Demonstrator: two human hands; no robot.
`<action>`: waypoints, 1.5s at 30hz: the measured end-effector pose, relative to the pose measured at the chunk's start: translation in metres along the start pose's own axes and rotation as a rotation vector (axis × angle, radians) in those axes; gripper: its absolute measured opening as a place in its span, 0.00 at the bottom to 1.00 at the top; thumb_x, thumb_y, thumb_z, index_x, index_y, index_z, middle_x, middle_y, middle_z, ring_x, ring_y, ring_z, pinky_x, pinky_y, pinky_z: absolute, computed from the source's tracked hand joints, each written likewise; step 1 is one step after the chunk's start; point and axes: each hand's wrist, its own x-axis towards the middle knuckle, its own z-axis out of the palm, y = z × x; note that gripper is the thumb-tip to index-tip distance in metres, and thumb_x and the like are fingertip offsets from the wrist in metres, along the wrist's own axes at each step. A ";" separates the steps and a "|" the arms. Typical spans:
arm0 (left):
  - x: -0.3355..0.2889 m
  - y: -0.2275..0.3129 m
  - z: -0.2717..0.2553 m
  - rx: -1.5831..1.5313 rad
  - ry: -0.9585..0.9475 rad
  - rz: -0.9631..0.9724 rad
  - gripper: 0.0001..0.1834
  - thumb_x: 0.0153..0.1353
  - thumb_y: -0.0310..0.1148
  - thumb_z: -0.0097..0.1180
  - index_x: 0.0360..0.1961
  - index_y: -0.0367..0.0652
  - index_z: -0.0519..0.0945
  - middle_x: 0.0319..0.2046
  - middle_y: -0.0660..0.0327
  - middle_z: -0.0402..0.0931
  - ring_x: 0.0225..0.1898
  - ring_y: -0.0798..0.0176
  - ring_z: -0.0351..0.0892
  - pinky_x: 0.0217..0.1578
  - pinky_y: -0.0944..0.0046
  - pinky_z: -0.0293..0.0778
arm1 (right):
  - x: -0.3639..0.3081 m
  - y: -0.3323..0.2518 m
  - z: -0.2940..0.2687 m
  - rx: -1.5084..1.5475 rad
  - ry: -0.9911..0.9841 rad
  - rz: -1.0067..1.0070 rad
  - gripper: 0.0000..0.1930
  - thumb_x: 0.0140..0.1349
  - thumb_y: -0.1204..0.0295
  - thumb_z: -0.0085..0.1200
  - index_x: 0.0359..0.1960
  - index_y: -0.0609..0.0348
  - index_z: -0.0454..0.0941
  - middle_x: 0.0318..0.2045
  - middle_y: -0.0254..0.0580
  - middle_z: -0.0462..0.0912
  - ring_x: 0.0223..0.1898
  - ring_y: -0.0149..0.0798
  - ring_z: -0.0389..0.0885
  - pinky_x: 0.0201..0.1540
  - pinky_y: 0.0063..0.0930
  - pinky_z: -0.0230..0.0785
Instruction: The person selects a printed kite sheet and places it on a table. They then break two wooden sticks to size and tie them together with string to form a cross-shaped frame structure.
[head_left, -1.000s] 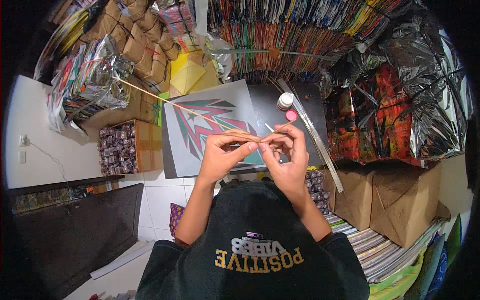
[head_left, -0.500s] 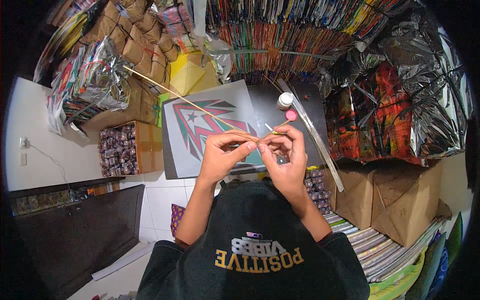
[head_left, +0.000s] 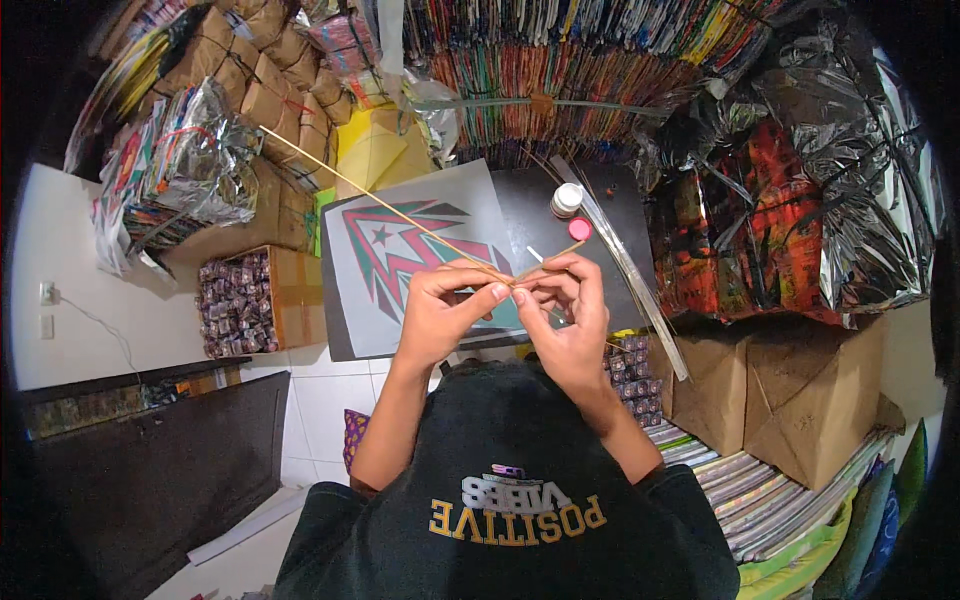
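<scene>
My left hand (head_left: 452, 308) and my right hand (head_left: 566, 312) meet above the front of the dark table, thumbs and fingertips pinched together. Between them they grip a long thin bamboo stick (head_left: 372, 198), whose far end reaches up and left beyond the table. A shorter thin strip (head_left: 553, 258) slants up and right from the fingers, crossing close to the pinch. Whether the two are joined is hidden by my fingertips. Below lies a pale sheet (head_left: 450, 190) with a red, green and black angular star design.
On the dark table (head_left: 525, 205) stand a white bottle (head_left: 567, 200) and a round pink item (head_left: 579, 230). A long flat strip (head_left: 632, 265) overhangs the right edge. Stacked bundles (head_left: 540, 75) rise behind; cartons (head_left: 815, 400) stand right, and an open box (head_left: 298, 300) left.
The long stick's far end has shifted slightly right. The shorter strip shows a little more clearly above my right fingers. Both hands keep their pinch almost in place.
</scene>
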 end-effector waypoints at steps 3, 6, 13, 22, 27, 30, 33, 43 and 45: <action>0.001 -0.005 -0.001 0.028 0.006 -0.017 0.07 0.61 0.27 0.67 0.38 0.36 0.89 0.37 0.56 0.85 0.33 0.71 0.81 0.27 0.72 0.78 | 0.001 0.004 -0.002 0.026 -0.021 0.023 0.21 0.62 0.80 0.62 0.54 0.63 0.67 0.39 0.40 0.85 0.35 0.23 0.81 0.32 0.15 0.68; 0.003 -0.007 -0.003 0.043 0.010 -0.046 0.07 0.60 0.27 0.66 0.38 0.35 0.89 0.37 0.56 0.85 0.33 0.70 0.81 0.28 0.71 0.78 | 0.003 0.007 -0.005 0.041 -0.035 0.061 0.21 0.62 0.80 0.61 0.55 0.62 0.68 0.39 0.39 0.85 0.36 0.25 0.81 0.34 0.17 0.70; 0.008 -0.033 -0.028 0.046 0.100 -0.082 0.07 0.59 0.24 0.66 0.38 0.33 0.88 0.38 0.54 0.84 0.33 0.69 0.79 0.29 0.70 0.78 | 0.014 0.079 -0.075 -0.195 0.064 0.218 0.12 0.65 0.78 0.57 0.50 0.62 0.76 0.38 0.36 0.83 0.35 0.26 0.80 0.37 0.21 0.71; 0.006 -0.054 -0.039 0.130 0.164 -0.157 0.07 0.60 0.24 0.66 0.38 0.32 0.88 0.37 0.56 0.83 0.33 0.70 0.78 0.29 0.71 0.76 | -0.038 0.218 -0.192 -0.569 0.236 0.352 0.12 0.59 0.81 0.58 0.45 0.60 0.77 0.28 0.33 0.81 0.28 0.26 0.77 0.34 0.23 0.70; 0.012 -0.062 -0.029 0.157 0.176 -0.175 0.07 0.61 0.25 0.65 0.38 0.32 0.87 0.36 0.57 0.83 0.33 0.70 0.79 0.30 0.70 0.77 | -0.066 0.241 -0.212 -0.741 0.251 0.424 0.14 0.55 0.82 0.58 0.44 0.59 0.77 0.27 0.34 0.81 0.26 0.29 0.76 0.33 0.24 0.70; 0.019 -0.064 -0.019 0.137 0.147 -0.173 0.07 0.61 0.25 0.65 0.38 0.32 0.87 0.36 0.58 0.82 0.33 0.70 0.79 0.30 0.70 0.77 | -0.075 0.247 -0.217 -0.759 0.278 0.422 0.15 0.55 0.82 0.58 0.46 0.59 0.77 0.27 0.35 0.81 0.25 0.29 0.76 0.32 0.26 0.70; 0.027 -0.071 -0.010 0.126 0.117 -0.175 0.08 0.61 0.26 0.66 0.39 0.32 0.87 0.35 0.58 0.82 0.33 0.71 0.78 0.29 0.70 0.77 | -0.077 0.248 -0.221 -0.764 0.280 0.413 0.16 0.55 0.83 0.58 0.46 0.59 0.77 0.27 0.35 0.81 0.25 0.30 0.76 0.32 0.27 0.70; 0.046 -0.083 0.025 0.175 0.057 -0.210 0.07 0.61 0.26 0.66 0.39 0.34 0.88 0.35 0.59 0.83 0.32 0.71 0.78 0.29 0.71 0.76 | -0.062 0.223 -0.223 -1.061 0.235 0.287 0.21 0.55 0.81 0.58 0.51 0.56 0.74 0.38 0.41 0.83 0.44 0.53 0.79 0.49 0.47 0.68; 0.048 -0.084 0.033 0.170 0.055 -0.208 0.07 0.60 0.26 0.66 0.38 0.33 0.87 0.33 0.60 0.82 0.28 0.71 0.77 0.29 0.70 0.74 | -0.060 0.223 -0.227 -1.117 0.255 0.290 0.22 0.55 0.80 0.58 0.53 0.55 0.73 0.38 0.40 0.83 0.45 0.52 0.78 0.49 0.47 0.67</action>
